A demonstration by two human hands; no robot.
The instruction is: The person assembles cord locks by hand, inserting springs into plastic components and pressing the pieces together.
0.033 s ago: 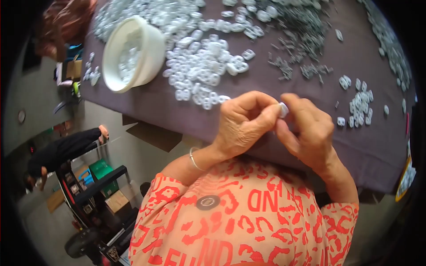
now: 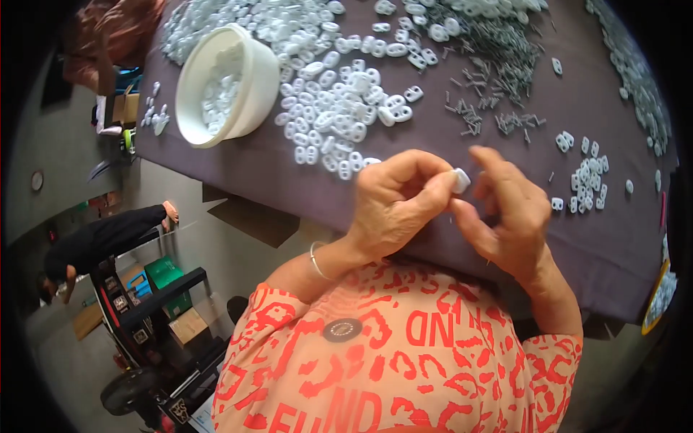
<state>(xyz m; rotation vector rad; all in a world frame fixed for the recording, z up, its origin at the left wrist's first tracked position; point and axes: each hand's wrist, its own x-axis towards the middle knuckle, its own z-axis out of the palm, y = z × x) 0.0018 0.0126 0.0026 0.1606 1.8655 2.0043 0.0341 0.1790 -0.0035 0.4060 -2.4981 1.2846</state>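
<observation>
My left hand point(image 2: 404, 206) pinches a small white plastic piece point(image 2: 460, 180) between thumb and fingertips, above the table's near edge. Just to its right is my right hand point(image 2: 509, 213), thumb and forefinger spread apart, its other fingers partly curled; whether anything lies in the palm is hidden. A heap of white oval plastic pieces with two holes point(image 2: 328, 115) lies beyond my left hand. Farther off to the right spreads a pile of small grey metal pins point(image 2: 505, 61). Beside my right hand lies a smaller cluster of white two-holed pieces point(image 2: 588, 177).
A white tub point(image 2: 249, 86) holding white pieces stands tilted at the left on the dark tablecloth point(image 2: 433, 137). More pieces point(image 2: 639, 86) line the far right edge. To the left, a person in dark clothes point(image 2: 108, 234) is near a black cart point(image 2: 144, 317); a cardboard flap point(image 2: 256, 220) shows below the table.
My right thumb and forefinger have parted and drawn away slightly from the white piece. My left hand keeps its pinch. The whole view has shifted slightly.
</observation>
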